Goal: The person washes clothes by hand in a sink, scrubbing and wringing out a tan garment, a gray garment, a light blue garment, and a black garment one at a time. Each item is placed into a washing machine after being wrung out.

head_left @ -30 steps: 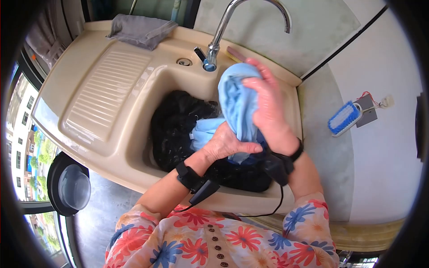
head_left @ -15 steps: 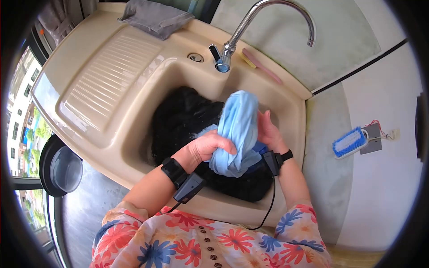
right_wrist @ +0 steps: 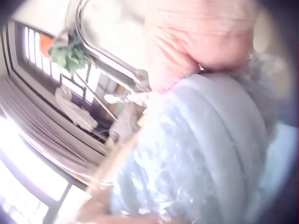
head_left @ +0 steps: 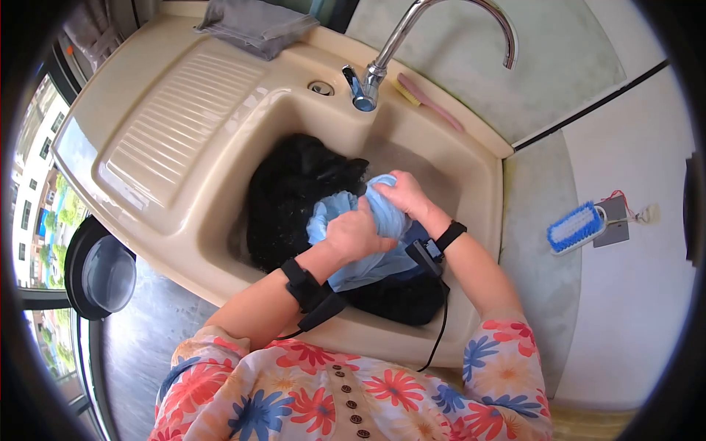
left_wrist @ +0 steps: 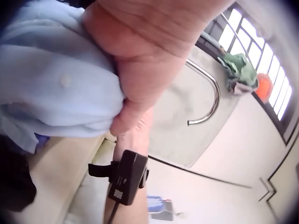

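Head view: the light-blue cloth (head_left: pixel 368 270) lies bunched in the sink (head_left: pixel 482 173), on top of a black garment (head_left: pixel 287 195). The left hand (head_left: pixel 355 234) grips it from one side, thumb across the folds (most of its other fingers are hidden), and the right hand (head_left: pixel 404 192) pinches its far end between thumb and fingers. In the right wrist view its folds shine as if wet.

The likeliest trouble is slipping: slick, heavy fabric could slide from the pinch at the far end and splash. A loose fold might also snag on the garment beneath. The black sensor box (head_left: pixel 424 259) at the right wrist hangs close to the cloth, so a low wrist could wet it.

Farther out, a pink-handled brush (head_left: pixel 440 114) lies on the back ledge beside the faucet (head_left: pixel 404 35); a careless elbow seems unlikely to reach it.
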Motion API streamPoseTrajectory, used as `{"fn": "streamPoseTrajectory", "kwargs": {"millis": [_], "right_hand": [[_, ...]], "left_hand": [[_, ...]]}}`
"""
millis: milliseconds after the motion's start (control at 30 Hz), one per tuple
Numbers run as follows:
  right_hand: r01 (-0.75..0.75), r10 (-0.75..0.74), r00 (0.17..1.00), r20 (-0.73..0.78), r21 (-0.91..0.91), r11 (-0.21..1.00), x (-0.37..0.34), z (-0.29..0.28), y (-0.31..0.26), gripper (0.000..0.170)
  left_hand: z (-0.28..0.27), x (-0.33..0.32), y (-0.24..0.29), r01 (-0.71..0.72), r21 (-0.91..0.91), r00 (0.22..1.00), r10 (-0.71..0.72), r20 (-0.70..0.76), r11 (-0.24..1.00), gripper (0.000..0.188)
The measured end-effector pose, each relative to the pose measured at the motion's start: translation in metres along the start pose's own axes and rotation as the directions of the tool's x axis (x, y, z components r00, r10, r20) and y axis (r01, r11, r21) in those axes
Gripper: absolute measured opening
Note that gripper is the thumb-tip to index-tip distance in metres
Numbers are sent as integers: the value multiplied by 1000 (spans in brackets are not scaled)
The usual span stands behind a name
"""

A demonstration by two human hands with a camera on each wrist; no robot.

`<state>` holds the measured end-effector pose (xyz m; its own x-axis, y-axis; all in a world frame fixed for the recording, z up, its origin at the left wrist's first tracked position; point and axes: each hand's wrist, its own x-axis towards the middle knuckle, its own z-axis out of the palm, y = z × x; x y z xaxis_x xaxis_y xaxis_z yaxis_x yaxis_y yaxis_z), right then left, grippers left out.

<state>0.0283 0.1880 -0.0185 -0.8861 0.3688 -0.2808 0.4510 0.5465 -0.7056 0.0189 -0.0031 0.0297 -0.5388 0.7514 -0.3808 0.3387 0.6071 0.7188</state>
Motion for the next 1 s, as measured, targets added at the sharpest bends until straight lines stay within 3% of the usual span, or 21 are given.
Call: {"fn": "streamPoseTrajectory", "kwargs": {"millis": [33, 133, 200, 233, 267, 300, 333, 400, 467, 500, 533, 600, 667, 700, 767, 800, 867, 900, 933, 967, 1000], "right_hand": [[-51, 46, 998, -32, -180, 982, -1, 6, -1, 54], [-48, 44, 999, -21, -288, 956, -11, -1, -20, 59], [95, -127, 977, 172, 181, 979, -17, -21, -19, 61], [31, -133, 963, 236, 391, 920, -25, -38, -26, 61], [-53, -149, 943, 297, 575, 816, -33, -57, -29, 62], [-123, -128, 928, 349, 612, 781, -38, -76, -21, 66], [-123, -126, 928, 350, 607, 785, -39, -72, -11, 66], [-85, -292, 934, 204, 923, 375, -37, -57, 21, 74], [-53, -344, 925, 163, 950, 309, -32, -36, 9, 80], [-27, -465, 869, 168, 955, 295, -34, -34, -11, 82], [0, -576, 801, 165, 961, 276, -38, -36, -28, 84], [40, -511, 853, 106, 963, 265, -44, -46, -46, 76], [52, -305, 944, 129, 853, 520, -45, -58, -56, 53], [48, -301, 945, 132, 851, 523, -43, -58, -58, 53], [64, -198, 975, 106, 711, 700, -40, -50, -63, 33], [59, -194, 975, 111, 710, 702, -39, -44, -63, 33], [109, -184, 980, 70, 586, 803, -34, -28, -57, 32], [162, -201, 979, 35, 458, 874, -31, -20, -56, 31], [161, -199, 979, 38, 456, 875, -28, -14, -57, 31], [275, -275, 961, -23, 139, 951, -25, -9, -56, 32], [345, -361, 931, -54, -196, 918, -25, -4, -58, 33]], "left_hand": [[0, -2, 2, 10, 21, 1000, -10, 2, 1000, 99], [-3, -5, 4, -4, 11, 1000, 4, -5, 1000, 100], [-4, 3, -8, -17, -22, 1000, 16, -21, 1000, 96], [0, 15, -23, -157, -297, 985, 129, -111, 942, 94], [2, 23, -31, -301, -535, 951, 208, -227, 790, 91], [-12, 12, -20, -125, -910, 981, 184, -55, 395, 70], [-21, 7, -16, -53, -981, 970, 244, -6, 187, 63], [-26, 8, -20, 85, -996, 929, 363, 72, -18, 55], [-23, 9, -22, 146, -987, 906, 410, 108, -63, 54], [-21, 7, -24, 220, -971, 876, 458, 153, -97, 52], [-19, 5, -22, 224, -970, 877, 452, 159, -93, 52], [-18, 1, -14, 113, -991, 891, 448, 69, -72, 58], [-19, 0, -12, 31, -999, 892, 451, 36, 19, 69], [-17, 1, -12, -64, -979, 904, 427, 25, 194, 71], [-15, 0, -12, -170, -854, 935, 355, 19, 492, 69], [-14, 0, -12, -167, -857, 936, 352, 19, 488, 69], [-12, 2, -14, -204, -643, 964, 267, 1, 738, 61], [-9, 5, -17, -203, -646, 964, 266, 0, 736, 61], [-4, 8, -20, -202, -495, 975, 223, -17, 845, 60], [2, 10, -22, -185, -328, 983, 182, -40, 927, 60], [4, 10, -21, -181, -331, 983, 180, -35, 926, 60]]}}
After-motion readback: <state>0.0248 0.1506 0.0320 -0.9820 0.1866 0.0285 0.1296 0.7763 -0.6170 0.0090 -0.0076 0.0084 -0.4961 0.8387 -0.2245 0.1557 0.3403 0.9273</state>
